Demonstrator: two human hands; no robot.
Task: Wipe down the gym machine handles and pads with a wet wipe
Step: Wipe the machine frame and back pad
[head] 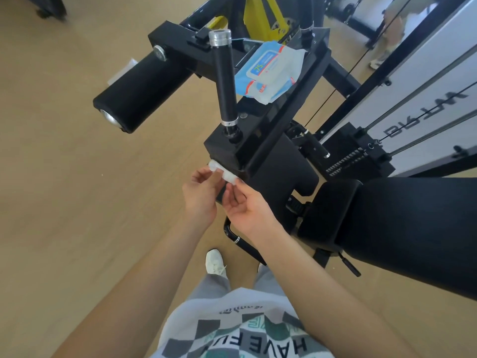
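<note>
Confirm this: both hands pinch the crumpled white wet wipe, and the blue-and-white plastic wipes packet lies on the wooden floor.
Not quite: the head view shows the blue-and-white plastic wipes packet lying on the black metal machine frame, not the wooden floor. The left hand and right hand do pinch the crumpled white wet wipe.

Hidden: ends of crumpled wet wipe, inside pinches of left hand and right hand. Illegible: wipes pack label print. Cropped at right edge: large black pad.
</note>
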